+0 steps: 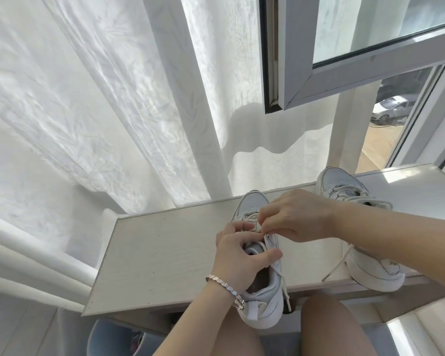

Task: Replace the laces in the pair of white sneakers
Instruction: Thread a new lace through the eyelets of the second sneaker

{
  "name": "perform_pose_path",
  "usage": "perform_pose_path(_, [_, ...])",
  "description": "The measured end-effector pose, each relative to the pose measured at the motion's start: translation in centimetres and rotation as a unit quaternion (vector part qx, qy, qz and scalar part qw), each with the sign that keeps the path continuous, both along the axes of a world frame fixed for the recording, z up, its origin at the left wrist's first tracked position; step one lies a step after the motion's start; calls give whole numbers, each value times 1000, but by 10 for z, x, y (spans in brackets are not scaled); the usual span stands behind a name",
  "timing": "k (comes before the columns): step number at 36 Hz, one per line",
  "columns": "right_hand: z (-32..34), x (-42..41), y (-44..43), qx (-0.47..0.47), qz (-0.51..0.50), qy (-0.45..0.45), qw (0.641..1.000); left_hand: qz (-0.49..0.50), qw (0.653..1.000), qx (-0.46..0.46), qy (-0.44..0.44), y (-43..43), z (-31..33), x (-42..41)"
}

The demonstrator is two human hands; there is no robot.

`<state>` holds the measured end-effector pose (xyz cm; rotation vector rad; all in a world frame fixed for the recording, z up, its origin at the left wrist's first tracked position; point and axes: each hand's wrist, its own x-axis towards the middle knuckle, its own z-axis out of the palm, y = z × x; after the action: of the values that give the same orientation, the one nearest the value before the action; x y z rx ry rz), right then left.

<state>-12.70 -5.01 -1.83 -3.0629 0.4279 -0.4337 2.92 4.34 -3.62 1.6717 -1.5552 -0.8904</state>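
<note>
The near sneaker [261, 291] and the right sneaker [370, 268] were white, and their laces [336, 263] off-white. The tabletop [165, 253] was pale cream with faint grain and small dark specks. The curtain [88, 98] was white with a leafy woven pattern. The bracelet [226, 291] was silver.

Two white sneakers [260, 314] [370, 268], two hands [238, 255] [301, 217]; one bracelet [225, 291], one table [165, 253], one car [393, 109]
</note>
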Motion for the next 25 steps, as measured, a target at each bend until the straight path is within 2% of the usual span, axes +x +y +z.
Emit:
perform_pose_path(3, [-5,1,5,-5,-20,-32,999,2,1000,2,1,1,1,0])
perform_pose_path(11, [-25,-5,23,-45,-81,-187,978,-9,999,-17,-35,3,0,-2])
perform_pose_path(14, [-20,0,44,43,-91,-258,961,-4,999,-23,-41,2,-2,-2])
perform_pose_path(16, [-8,1,62,159,-105,-328,925,1,999,-29,-41,2,-4,-3])
perform_pose_path(18, [8,1,77,245,-110,-416,869,5,998,-34,-47,2,-4,-4])
perform_pose_path(22, [52,-18,96,310,-69,-603,732,9,998,-40,-56,2,-5,-4])
perform_pose_path(23, [62,-27,97,302,-60,-624,719,11,998,-40,-53,2,-5,-4])
perform_pose_path(25, [76,-43,99,292,-72,-620,724,14,998,-39,-45,3,-5,-5])
